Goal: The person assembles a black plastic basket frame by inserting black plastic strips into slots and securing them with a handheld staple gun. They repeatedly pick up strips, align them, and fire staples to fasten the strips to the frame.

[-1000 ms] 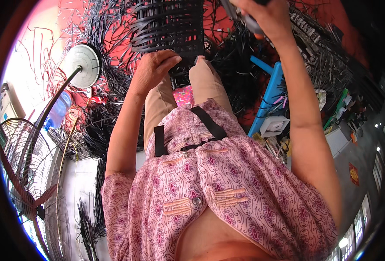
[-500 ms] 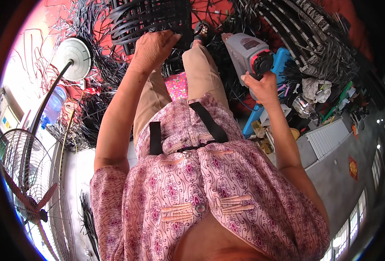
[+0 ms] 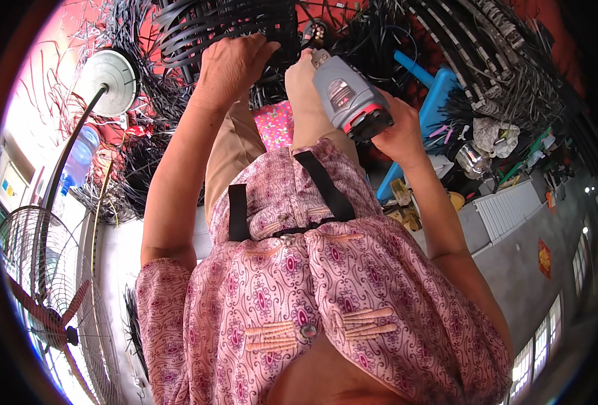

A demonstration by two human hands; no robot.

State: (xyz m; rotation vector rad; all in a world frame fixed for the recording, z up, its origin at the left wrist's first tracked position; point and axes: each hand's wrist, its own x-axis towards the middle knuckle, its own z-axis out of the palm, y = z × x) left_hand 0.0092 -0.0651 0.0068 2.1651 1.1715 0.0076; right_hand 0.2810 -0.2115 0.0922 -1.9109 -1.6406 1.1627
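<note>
A black basketwork piece point(image 3: 208, 28) woven from flat plastic straps stands upright at the top, beyond my knees. My left hand point(image 3: 230, 71) is closed on its near edge; what its fingertips pinch is partly hidden. In my right hand point(image 3: 397, 131) is a grey cordless power tool point(image 3: 345, 88) with a black and red end turned toward me. The fingers wrap its grip, mostly hidden behind the body. The tool's narrow metal nose points away, over my right knee, close to the right of the woven piece and apart from it.
Loose black strips point(image 3: 157, 169) lie heaped around on the red floor. A blue plastic stool point(image 3: 437, 101) stands right, near a bundle of black straps point(image 3: 488, 54) and small clutter. At left are a fan point(image 3: 49, 270), a round grey base point(image 3: 108, 81) and a water bottle point(image 3: 83, 152).
My right hand has swung the power tool leftward, from beside the blue stool to over my right knee, its nose now nearer the woven piece. My left hand has shifted slightly up and left.
</note>
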